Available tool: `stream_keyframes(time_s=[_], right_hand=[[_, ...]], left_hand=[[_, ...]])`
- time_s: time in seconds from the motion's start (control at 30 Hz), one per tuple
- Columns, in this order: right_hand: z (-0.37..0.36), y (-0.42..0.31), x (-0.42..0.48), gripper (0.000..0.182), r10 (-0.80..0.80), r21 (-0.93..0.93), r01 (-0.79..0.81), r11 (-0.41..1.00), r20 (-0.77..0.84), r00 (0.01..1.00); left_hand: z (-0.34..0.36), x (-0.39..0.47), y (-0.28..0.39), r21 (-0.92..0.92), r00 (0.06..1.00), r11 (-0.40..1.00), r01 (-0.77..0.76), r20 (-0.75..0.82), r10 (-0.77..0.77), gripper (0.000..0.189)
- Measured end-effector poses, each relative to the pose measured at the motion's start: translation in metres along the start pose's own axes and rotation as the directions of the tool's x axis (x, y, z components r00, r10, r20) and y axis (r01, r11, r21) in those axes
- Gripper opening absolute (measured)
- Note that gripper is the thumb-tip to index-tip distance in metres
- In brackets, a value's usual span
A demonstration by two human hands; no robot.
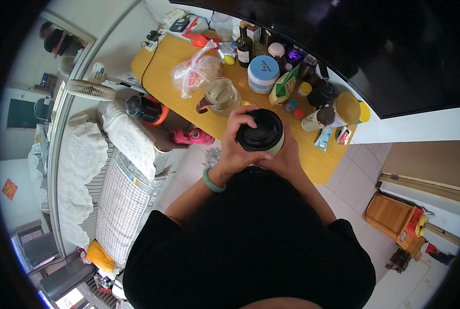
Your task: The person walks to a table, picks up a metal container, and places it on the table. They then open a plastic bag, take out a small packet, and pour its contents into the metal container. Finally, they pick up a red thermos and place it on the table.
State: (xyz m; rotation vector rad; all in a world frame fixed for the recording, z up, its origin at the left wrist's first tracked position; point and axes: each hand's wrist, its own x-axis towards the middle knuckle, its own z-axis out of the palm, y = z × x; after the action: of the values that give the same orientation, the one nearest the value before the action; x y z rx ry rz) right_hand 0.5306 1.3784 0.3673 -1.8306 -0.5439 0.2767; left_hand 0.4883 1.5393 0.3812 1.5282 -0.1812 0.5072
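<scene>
Between both hands, close to the chest, is a wide jar point(278, 148) with a black lid point(260, 129). My left hand point(235, 141) wraps its left side, with fingers curled onto the lid's top and the thumb along the front. From the right, my right hand point(289, 152) cups the jar's body; most of its fingers are hidden behind it. The jar is held over the front edge of the yellow wooden table point(315, 170). Just beyond my left hand stands a glass pitcher point(222, 96) with a brown handle.
A blue-lidded tub point(263, 73), a dark glass bottle point(244, 46), a green snack bag point(285, 87) and a tied plastic bag point(197, 73) crowd the table. A white bottle point(317, 119) lies near the right end. A television point(400, 50) overhangs the back. At left are a fan point(91, 89) and sofa point(123, 197).
</scene>
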Motion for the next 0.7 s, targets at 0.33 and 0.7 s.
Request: stream_keyframes(time_s=[0.33, 0.7], right_hand=[[0.009, 0.002, 0.009, 0.11, -0.024, -0.019, 0.025, 1.0, 0.036, 0.999], [0.017, -0.022, 0.035, 0.112, -0.032, 0.055, 0.025, 0.998, 0.127, 0.991]], left_hand=[[-0.025, 0.017, 0.033, 0.425, 0.962, 0.903, -0.059, 0.265, -0.062, 0.062], [-0.042, 0.04, 0.05, 0.381, 0.937, 0.913, 0.146, 0.242, -0.25, 0.045]])
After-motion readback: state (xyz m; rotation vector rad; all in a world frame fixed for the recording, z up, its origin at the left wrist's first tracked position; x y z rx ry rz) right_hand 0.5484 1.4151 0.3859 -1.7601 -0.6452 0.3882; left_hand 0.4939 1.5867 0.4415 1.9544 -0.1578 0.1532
